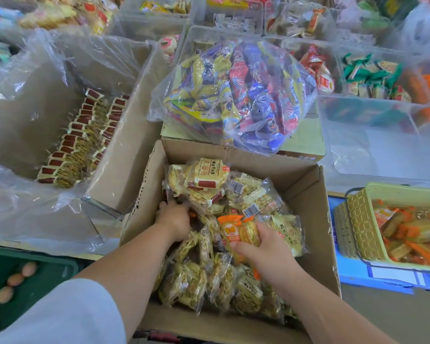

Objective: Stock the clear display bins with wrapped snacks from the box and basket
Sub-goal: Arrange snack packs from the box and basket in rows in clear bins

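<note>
Clear display bin [124, 150] at ten o'clock, rows of wrapped snacks [77, 142] inside; cardboard box [305, 192] at six; basket [360, 219] at four. In the box, right hand [266, 252] grips an orange packet [236, 229]; left hand [175, 219], fingers buried, grip indeterminable.

Box [318, 194] centre; lined bin [124, 155] left; basket [358, 219] right; snack bag [233, 95] behind.

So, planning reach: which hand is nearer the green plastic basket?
Right. The right hand, gripping an orange-topped packet, is left of the green plastic basket; the left hand is farther left.
</note>
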